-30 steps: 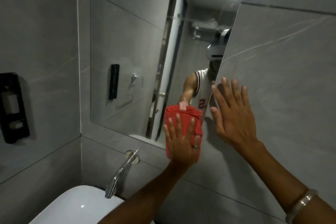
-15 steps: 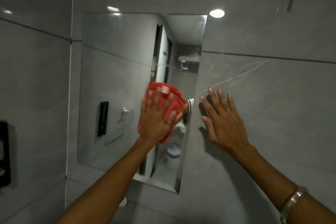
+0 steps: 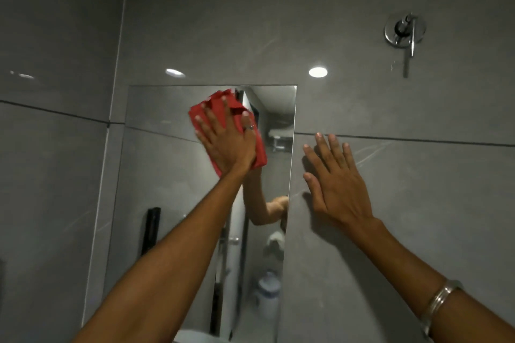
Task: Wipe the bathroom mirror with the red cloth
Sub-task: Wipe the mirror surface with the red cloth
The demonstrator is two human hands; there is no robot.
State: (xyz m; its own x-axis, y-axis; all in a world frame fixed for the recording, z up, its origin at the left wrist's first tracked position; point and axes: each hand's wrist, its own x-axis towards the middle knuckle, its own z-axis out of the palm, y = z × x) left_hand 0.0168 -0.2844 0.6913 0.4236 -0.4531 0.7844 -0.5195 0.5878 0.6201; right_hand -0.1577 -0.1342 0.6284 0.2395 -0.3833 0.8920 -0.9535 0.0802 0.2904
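Observation:
A tall frameless mirror (image 3: pixel 167 175) hangs on the grey tiled wall. My left hand (image 3: pixel 225 142) presses a crumpled red cloth (image 3: pixel 220 108) flat against the glass near the mirror's top edge, fingers spread over the cloth. My right hand (image 3: pixel 334 184) lies flat and empty on the grey wall tile just right of the mirror's right edge, fingers apart. The mirror reflects my arm, a doorway and a white bin.
A chrome wall valve with a lever (image 3: pixel 405 32) is mounted high on the right. A dark grout line (image 3: pixel 418 139) crosses the wall at hand height. The wall corner (image 3: pixel 117 64) runs down left of the mirror. A bangle (image 3: pixel 437 303) circles my right wrist.
My left hand has slid the red cloth up the mirror from its lower edge to near its top. The view has tilted upward. My right hand stays pressed on the wall.

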